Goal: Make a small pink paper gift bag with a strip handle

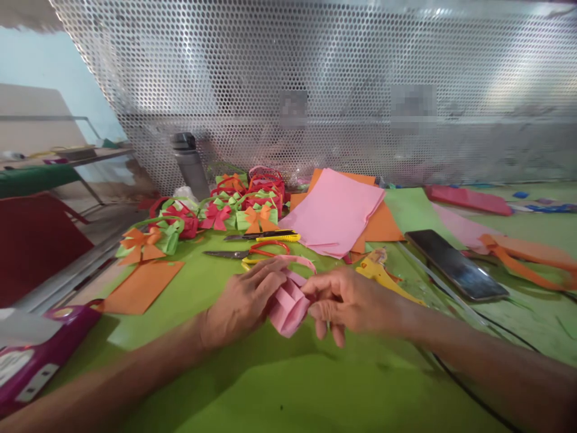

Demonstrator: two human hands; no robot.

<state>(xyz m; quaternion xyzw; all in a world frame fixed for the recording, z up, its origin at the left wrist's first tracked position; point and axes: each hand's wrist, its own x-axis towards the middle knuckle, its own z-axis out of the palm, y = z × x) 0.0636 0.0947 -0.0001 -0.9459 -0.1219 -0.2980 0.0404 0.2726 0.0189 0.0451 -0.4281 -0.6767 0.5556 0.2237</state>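
A small folded pink paper basket (288, 310) with a curved strip handle is held above the green table, tilted so its folded panels show. My left hand (250, 297) is closed around its left side. On the right side my right hand (336, 300) pinches the paper's edge, with its lower fingers hanging loose below. Just beyond the basket lie scissors (234, 254) with orange and yellow handles and a yellow box cutter (279, 236). A yellow glue gun (383, 276) rests behind my right hand, partly hidden by it.
Finished paper baskets with bows (216, 213) cluster at back left, near a grey bottle (192, 165). Pink sheets (336, 210) lie over orange ones at the back. A phone (455, 264) and cables occupy the right. An orange card (142, 287) and a purple device (49, 349) are left.
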